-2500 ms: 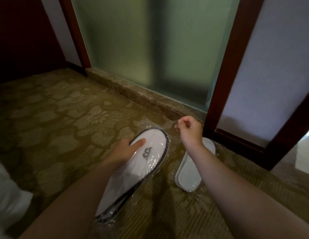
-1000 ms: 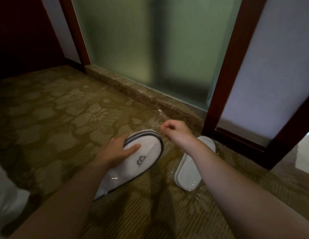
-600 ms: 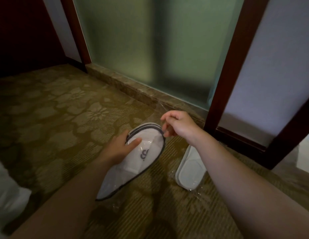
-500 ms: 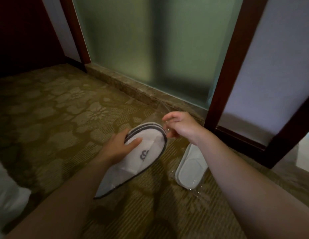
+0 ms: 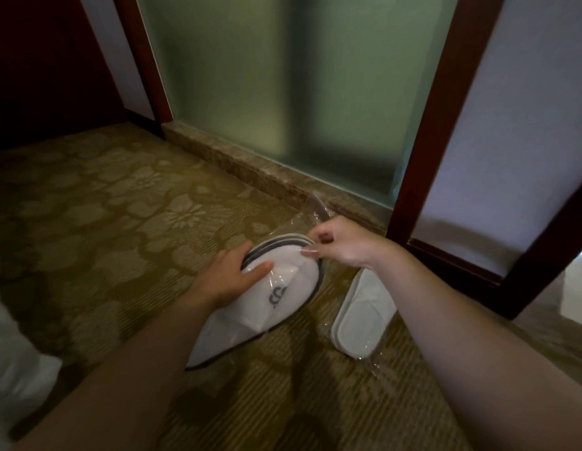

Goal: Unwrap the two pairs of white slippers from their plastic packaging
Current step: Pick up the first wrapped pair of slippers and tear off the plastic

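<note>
A pair of white slippers with dark edging and a dark logo (image 5: 276,301) is held just above the carpet, partly inside clear plastic wrap (image 5: 310,208). My left hand (image 5: 229,278) grips the pair near the toe, thumb on top. At the toe end my right hand (image 5: 336,244) pinches the plastic, and a flap of wrap sticks up behind it. A second white pair (image 5: 359,315) lies sole-up in its own clear plastic on the carpet to the right, partly hidden by my right forearm.
Patterned olive carpet (image 5: 104,222) covers the floor. A stone sill (image 5: 250,170) and frosted glass panel (image 5: 283,86) stand behind, framed by dark wood posts (image 5: 436,118). White fabric (image 5: 13,369) lies at the left edge.
The slipper pair has been raised and turned slightly toward me. My right hand has shifted from above the toe to pinching the plastic at the toe edge; the wrap has slid back off the toe.
</note>
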Motion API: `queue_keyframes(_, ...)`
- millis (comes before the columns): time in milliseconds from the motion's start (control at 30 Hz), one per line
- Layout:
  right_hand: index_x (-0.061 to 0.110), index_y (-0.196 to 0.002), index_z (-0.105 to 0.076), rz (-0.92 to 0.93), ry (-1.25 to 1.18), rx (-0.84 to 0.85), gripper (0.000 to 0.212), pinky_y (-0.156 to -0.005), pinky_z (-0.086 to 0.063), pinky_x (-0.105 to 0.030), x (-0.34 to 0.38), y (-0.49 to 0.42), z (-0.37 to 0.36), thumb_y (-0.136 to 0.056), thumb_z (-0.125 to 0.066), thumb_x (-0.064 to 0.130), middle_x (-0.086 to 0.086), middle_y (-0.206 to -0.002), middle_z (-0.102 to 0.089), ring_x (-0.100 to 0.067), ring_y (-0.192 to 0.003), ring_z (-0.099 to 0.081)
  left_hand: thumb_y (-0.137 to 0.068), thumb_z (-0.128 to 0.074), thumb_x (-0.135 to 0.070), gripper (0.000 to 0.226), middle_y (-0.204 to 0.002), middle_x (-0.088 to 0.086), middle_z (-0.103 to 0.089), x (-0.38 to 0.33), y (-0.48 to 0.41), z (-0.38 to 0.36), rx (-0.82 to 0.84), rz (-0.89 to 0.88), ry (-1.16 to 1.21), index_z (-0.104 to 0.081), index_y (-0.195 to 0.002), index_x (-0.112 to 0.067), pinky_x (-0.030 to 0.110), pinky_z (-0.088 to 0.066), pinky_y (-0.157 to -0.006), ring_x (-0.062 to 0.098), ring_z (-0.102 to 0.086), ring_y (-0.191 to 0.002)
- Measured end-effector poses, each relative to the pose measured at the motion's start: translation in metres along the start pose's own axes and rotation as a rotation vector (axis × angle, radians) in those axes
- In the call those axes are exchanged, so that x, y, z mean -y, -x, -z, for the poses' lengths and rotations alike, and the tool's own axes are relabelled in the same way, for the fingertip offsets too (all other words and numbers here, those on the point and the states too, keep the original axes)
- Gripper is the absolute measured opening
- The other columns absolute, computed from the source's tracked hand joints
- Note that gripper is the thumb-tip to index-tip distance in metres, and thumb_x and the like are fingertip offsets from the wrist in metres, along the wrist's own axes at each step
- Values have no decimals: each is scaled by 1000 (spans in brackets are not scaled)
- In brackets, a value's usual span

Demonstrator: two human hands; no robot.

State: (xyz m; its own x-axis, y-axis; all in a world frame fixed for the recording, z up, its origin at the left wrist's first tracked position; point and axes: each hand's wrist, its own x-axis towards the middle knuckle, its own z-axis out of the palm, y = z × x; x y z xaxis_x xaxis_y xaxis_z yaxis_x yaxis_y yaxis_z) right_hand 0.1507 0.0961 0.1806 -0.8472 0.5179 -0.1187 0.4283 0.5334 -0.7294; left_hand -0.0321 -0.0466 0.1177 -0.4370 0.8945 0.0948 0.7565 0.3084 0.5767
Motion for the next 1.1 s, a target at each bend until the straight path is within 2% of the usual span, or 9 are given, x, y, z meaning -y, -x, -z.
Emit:
queue_keyframes(233, 20, -76, -71, -42, -3, -122, 15, -86, -50, -40, -11, 3, 4, -85, -65, 29, -5, -88, -72, -21, -90, -65, -54, -48, -83, 59, -87, -8, -59, 0, -6, -9, 30, 222, 145, -49, -86, -33, 39, -53, -73, 12, -58, -80)
queue_keyframes(367, 3, -84, -71, -83, -40, -257, 28, -79, -50, -40, -20, 3, 6, -87, -61, 28, -21, -93, -70, -33, -91, -64, -56, -49, -82, 82, -117, -6, -55, 1, -8, -12, 7, 336, 139, -44, -120, -30, 48, -48, -94, 22, -55, -110)
queue_keyframes(467, 8, -83, -73, -143, -106, -394, 25, -71, -48, -34, -27, 3, 5, -87, -61, 29, -14, -86, -70, -25, -84, -64, -67, -52, -76, 100, -151, 8, -32, 0, -9, -16, -98, 424, 62, -25, -144, -19, 53, -24, -113, 30, -30, -138)
queue_keyframes(600, 26, -69, -66, -242, -320, -486, 21, -69, -48, -27, -40, 4, 1, -88, -59, 30, 4, -78, -65, -12, -77, -61, -75, -57, -64, 103, -160, 9, -7, -7, -8, -17, -248, 539, 156, -5, -150, -17, 55, -12, -117, 30, -7, -147)
queue_keyframes(700, 24, -75, -67, -349, -545, -536, 17, -72, -51, -31, -50, 5, 0, -89, -59, 31, 1, -82, -66, -17, -81, -63, -75, -68, -50, 107, -158, 15, -15, -15, -9, -14, -386, 664, 490, -3, -150, -12, 53, -19, -117, 35, -16, -145)
queue_keyframes(833, 18, -98, -67, -431, -702, -496, 19, -96, -50, -44, -60, 9, -4, -87, -61, 32, -7, -103, -68, -25, -99, -63, -72, -75, -42, 103, -152, 16, -31, -18, -16, -7, -498, 839, 1038, -13, -149, -14, 51, -33, -112, 37, -35, -136)
queue_keyframes(900, 12, -105, -68, -440, -732, -494, 25, -97, -49, -42, -64, 10, -5, -88, -62, 30, -5, -94, -66, -21, -88, -61, -75, -73, -39, 90, -145, 15, -42, -17, -16, -4, -512, 840, 1203, -24, -145, -13, 51, -41, -106, 34, -47, -128)
queue_keyframes(1000, 8, -114, -64, -454, -793, -489, 32, -80, -53, -33, -70, 12, -5, -89, -61, 28, 1, -78, -57, -12, -69, -52, -80, -70, -23, 68, -132, 17, -56, -15, -13, 3, -587, 778, 1300, -34, -136, -11, 46, -53, -91, 30, -61, -111)
queue_keyframes(1100, 10, -117, -62, -484, -830, -512, 32, -53, -39, -22, -73, 16, -2, -91, -57, 29, 3, -74, -52, -10, -64, -47, -82, -68, -18, 55, -125, 15, -61, -9, -9, 14, -613, 745, 1318, -44, -131, -9, 35, -56, -77, 24, -65, -100)
